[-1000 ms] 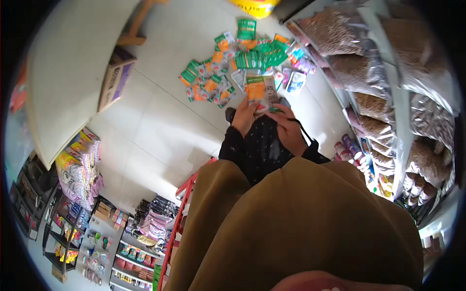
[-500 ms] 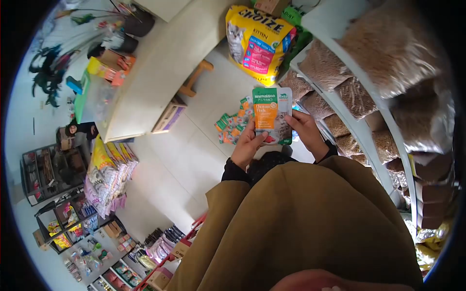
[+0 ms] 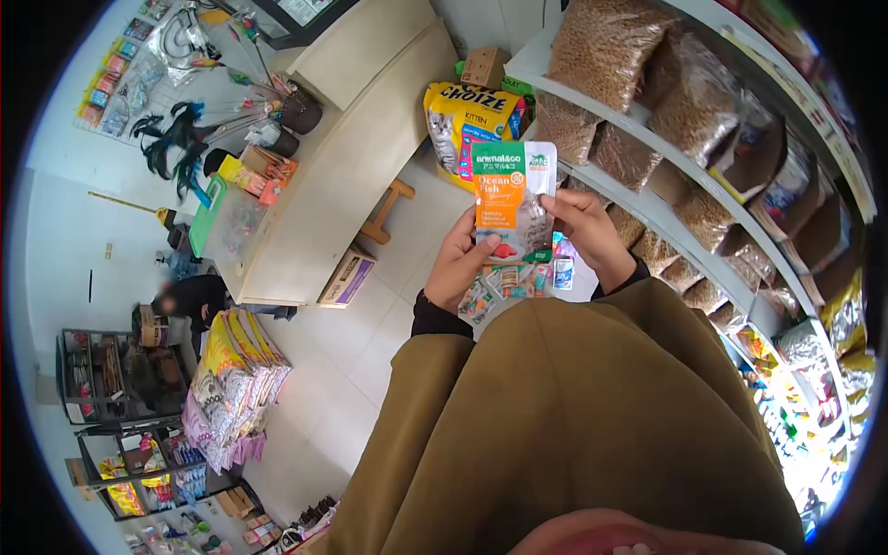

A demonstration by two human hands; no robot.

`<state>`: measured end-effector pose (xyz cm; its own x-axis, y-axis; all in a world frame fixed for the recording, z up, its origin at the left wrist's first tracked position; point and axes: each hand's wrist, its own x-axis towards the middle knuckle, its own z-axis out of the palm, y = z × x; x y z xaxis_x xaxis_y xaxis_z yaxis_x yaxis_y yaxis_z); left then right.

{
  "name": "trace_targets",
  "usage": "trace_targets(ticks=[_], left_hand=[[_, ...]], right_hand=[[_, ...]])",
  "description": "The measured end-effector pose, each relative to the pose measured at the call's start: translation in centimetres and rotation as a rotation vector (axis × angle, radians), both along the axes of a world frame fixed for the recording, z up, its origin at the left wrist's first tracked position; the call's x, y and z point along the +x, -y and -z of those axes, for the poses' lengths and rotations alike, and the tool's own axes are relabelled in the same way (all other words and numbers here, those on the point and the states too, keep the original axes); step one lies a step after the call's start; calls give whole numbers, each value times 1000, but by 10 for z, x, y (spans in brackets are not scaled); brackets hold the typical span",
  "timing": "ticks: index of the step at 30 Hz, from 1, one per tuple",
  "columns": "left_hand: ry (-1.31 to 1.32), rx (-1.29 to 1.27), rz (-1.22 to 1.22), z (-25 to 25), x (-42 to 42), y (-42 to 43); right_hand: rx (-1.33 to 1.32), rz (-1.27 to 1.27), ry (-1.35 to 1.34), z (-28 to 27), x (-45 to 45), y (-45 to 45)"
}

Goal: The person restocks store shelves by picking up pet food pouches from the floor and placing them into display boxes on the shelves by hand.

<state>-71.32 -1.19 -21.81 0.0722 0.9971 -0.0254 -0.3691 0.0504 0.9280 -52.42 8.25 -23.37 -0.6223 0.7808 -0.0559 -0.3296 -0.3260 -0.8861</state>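
A cat food pouch point(image 3: 500, 199), green, orange and grey with "Ocean Fish" on its front, is held upright before me. My left hand point(image 3: 460, 264) grips its lower left edge, thumb on the front. On the right edge, my right hand point(image 3: 592, 231) pinches the pouch between thumb and fingers. Several similar pouches point(image 3: 504, 285) lie on the floor below, partly hidden by my hands and clothing. A small blue and white packet point(image 3: 562, 273) lies beside them.
A yellow kitten food bag point(image 3: 449, 129) stands ahead, beside a curved counter point(image 3: 370, 148). Shelves point(image 3: 638, 129) on my right hold clear bags of kibble point(image 3: 606, 51). Stacked sacks point(image 3: 236, 388) stand at left, near another person point(image 3: 199, 305) in dark clothing.
My view has tilted up, showing more of the counter and shelves. The pouch in my hands now looks slightly higher and covers part of the yellow bag.
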Motion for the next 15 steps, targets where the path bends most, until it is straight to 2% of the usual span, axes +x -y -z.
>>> trace_targets(ticks=[9,15], left_hand=[[8,139,6,-32,22,98],[-37,175,123,-48,43,116]], right_hand=[[-7,14,-91,-41,20,103],[96,126,-22,-80,57,142]])
